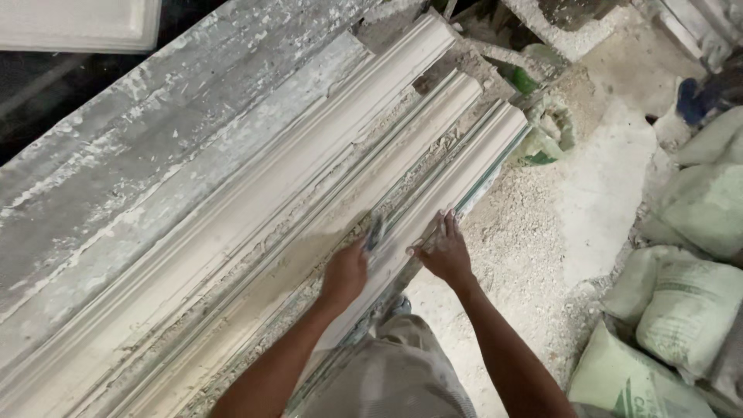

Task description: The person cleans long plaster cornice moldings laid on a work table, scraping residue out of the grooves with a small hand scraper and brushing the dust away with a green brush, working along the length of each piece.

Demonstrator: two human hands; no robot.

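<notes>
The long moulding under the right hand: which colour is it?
The moulding is off-white, cream-like, as the head view shows.

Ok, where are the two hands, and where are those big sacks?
left hand (346, 271), head view, on its back, fist closed around a small tool
right hand (446, 249), head view, on its back, fingers on the moulding's edge
sacks (685, 310), head view, on one sack's side

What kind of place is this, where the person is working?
Probably a plaster moulding workshop: long white cornice mouldings lie on a plaster-crusted workbench, with filled sacks beside it.
</notes>
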